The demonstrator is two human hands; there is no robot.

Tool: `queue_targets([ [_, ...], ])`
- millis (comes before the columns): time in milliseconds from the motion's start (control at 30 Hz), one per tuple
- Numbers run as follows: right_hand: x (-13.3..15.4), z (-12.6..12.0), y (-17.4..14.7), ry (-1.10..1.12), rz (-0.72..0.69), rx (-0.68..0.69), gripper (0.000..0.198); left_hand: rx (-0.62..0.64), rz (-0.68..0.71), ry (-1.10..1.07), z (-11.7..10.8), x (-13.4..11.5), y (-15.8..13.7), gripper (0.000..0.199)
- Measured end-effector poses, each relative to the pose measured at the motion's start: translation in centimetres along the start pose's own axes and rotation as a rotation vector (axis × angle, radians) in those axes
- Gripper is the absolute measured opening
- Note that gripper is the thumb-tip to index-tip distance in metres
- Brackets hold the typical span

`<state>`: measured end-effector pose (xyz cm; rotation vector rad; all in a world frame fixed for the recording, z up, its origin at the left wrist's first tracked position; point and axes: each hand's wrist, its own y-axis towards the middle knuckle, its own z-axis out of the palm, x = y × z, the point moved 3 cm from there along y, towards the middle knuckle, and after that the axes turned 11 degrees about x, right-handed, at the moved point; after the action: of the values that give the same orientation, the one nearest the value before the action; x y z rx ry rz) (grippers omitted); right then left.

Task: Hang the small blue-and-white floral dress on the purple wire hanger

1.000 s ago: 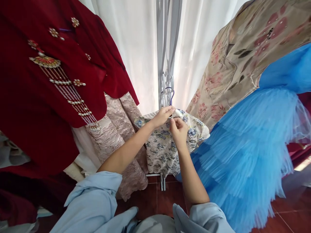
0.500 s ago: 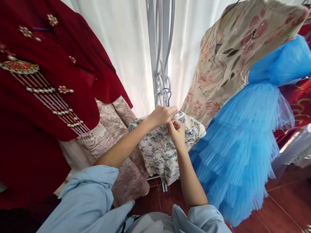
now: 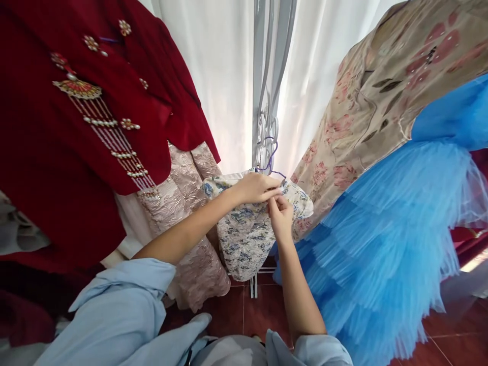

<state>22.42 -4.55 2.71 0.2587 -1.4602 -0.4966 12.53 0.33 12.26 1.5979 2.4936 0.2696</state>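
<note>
Left hand (image 3: 256,189) and right hand (image 3: 281,217) pinched the garment (image 3: 244,241) at its top, below the hanger's (image 3: 271,163) right side.

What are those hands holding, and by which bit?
The left hand and right hand hold the flowery garment near its top, below the purple hook. The exact spot is hidden.

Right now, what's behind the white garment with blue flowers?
Above the garment, a gray metal stand rises behind it; below, metal bars show. Whatever it covers between is hidden.
</note>
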Motion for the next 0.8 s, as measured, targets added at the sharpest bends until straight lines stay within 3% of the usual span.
queue_targets([
  [133, -0.6, 0.1, 0.8, -0.024, -0.014, 0.091, 0.037, -0.163, -0.015, 0.079, -0.9, 0.0, 0.0, 0.035],
  [233, -4.4, 0.3, -0.5, -0.087, 0.083, 0.149, 0.039, -0.315, -0.105, 0.106, -2.3, 0.7, 0.5, 0.035],
  [300, -8.1, 0.1, -3.3, -0.129, 0.176, 0.189, 0.040, -0.366, -0.165, 0.116, -2.9, 1.1, 0.6, 0.035],
  [400, -13.8, -1.2, -9.6, -0.195, 0.331, 0.196, 0.043, -0.330, -0.182, 0.042, -2.8, 1.6, 0.3, 0.034],
  [467, -16.5, -2.2, -13.7, -0.203, 0.387, 0.196, 0.045, -0.337, -0.201, -0.086, -2.6, 2.3, -0.4, 0.033],
  [567, -18.4, -3.4, -17.5, -0.187, 0.431, 0.199, 0.047, -0.473, -0.293, -0.326, -2.7, 5.1, -2.6, 0.036],
  [700, -18.2, -4.3, -17.0, -0.163, 0.410, 0.256, 0.048, -0.745, -0.507, -0.722, -2.9, 11.5, -8.0, 0.035],
  [800, -18.0, -4.6, -15.7, -0.209, 0.371, 0.321, 0.047, -1.007, -0.682, -1.157, -0.8, 15.2, -13.1, 0.037],
])
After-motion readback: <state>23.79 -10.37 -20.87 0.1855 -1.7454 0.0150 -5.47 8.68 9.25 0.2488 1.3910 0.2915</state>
